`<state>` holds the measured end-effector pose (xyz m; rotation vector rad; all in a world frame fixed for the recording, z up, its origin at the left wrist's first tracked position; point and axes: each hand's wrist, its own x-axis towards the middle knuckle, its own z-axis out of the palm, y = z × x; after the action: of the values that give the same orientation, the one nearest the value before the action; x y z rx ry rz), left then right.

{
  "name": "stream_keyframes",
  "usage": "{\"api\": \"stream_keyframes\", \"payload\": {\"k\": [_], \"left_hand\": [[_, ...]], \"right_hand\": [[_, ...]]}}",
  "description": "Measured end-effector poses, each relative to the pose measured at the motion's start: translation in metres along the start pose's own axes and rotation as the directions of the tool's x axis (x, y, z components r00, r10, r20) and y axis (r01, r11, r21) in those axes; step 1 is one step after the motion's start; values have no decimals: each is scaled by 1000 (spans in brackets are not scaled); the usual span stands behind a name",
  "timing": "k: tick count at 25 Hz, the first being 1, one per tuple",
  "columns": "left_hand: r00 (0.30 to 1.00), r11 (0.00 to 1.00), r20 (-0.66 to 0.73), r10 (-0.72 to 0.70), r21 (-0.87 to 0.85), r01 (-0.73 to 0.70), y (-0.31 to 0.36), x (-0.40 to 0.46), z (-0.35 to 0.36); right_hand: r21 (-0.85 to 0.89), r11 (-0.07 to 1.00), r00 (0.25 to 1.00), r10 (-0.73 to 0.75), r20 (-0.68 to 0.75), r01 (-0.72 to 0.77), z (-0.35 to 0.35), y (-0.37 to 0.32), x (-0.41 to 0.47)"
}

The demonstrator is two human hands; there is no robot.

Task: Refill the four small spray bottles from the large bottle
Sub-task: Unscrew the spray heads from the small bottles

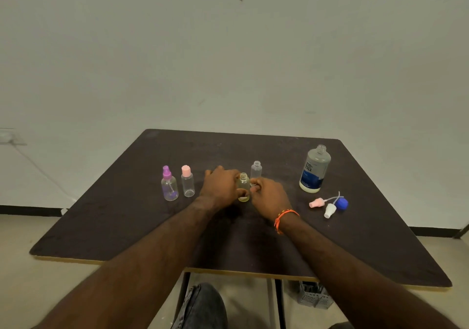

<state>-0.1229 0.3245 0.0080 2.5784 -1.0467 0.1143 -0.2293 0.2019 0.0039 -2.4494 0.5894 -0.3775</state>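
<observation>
A small, see-through, yellowish plastic bottle with no cap (244,187) was held upright on the dark brown table (127,217). It was gripped by the left hand (221,184), whose fingers were curled round its left side. The right hand (269,196) was placed just beside the bottle's right side, with its fingers curled in near the bottle. It could not be told whether something small was pinched in that hand. An orange thread band (283,217) was worn on the right wrist.

Just behind the held bottle, a small clear bottle with an open top (256,170) was stood upright. To the left of the grip, a small clear bottle with a pink flip cap (187,181) was stood. Further left, a small clear bottle with a purple spray top (169,186) was stood beside it.

Well to the right of the grip, the large clear bottle with a blue and white label (314,169) was stood upright with its cap off. In front of that bottle, three loose tops were laid on the table: a pink spray top with a thin tube (315,203), a white spray top (330,210) and a blue round cap (342,204). The blue and white ones were touching.
</observation>
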Motion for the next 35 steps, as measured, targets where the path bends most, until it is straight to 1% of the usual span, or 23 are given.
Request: {"api": "stream_keyframes", "payload": {"k": [3, 7, 11, 13, 15, 17, 19, 22, 25, 27, 29, 31, 35], "left_hand": [[998, 997, 14, -54, 62, 53, -3, 22, -1], [997, 993, 13, -73, 93, 72, -5, 44, 4], [996, 992, 32, -77, 101, 74, -9, 52, 6], [995, 987, 59, -75, 144, 65, -8, 51, 2], [990, 984, 120, -76, 167, 55, -8, 47, -11], [991, 978, 132, -36, 206, 8, -14, 40, -33], [997, 970, 80, -5, 241, -15, -28, 31, -62], [998, 970, 44, -41, 240, 30, -62, 16, -94], [984, 954, 133, -117, 291, 74, -92, 4, -106], [976, 930, 182, -120, 366, 46, -104, 0, -108], [974, 920, 211, -77, 392, -12, -109, -2, -105], [977, 918, 212, -11, 389, -74, -112, 0, -102], [979, 932, 187, 77, 335, -137, -107, 7, -104]], "right_hand": [[119, 993, 1000, 21, 7, -22, 17, -7, 16], [204, 979, 999, 25, -27, -19, 30, -7, 31], [212, 977, 999, 20, -40, -11, 31, -5, 35], [232, 972, 995, 50, -88, -28, 28, -4, 29], [225, 974, 988, 62, -143, -28, 21, -6, 20], [167, 986, 978, 13, -209, 23, 15, -10, 11], [110, 991, 973, -50, -225, 77, 11, -19, 3], [64, 991, 982, -108, -155, 119, 13, -39, -8], [64, 986, 987, -149, -58, 153, 31, -58, -11], [53, 986, 988, -157, -8, 157, 47, -71, -7], [49, 985, 986, -164, 16, 163, 61, -81, 0], [31, 984, 984, -175, 15, 175, 72, -89, 8], [60, 983, 985, -171, 7, 171, 83, -91, 17]]}}
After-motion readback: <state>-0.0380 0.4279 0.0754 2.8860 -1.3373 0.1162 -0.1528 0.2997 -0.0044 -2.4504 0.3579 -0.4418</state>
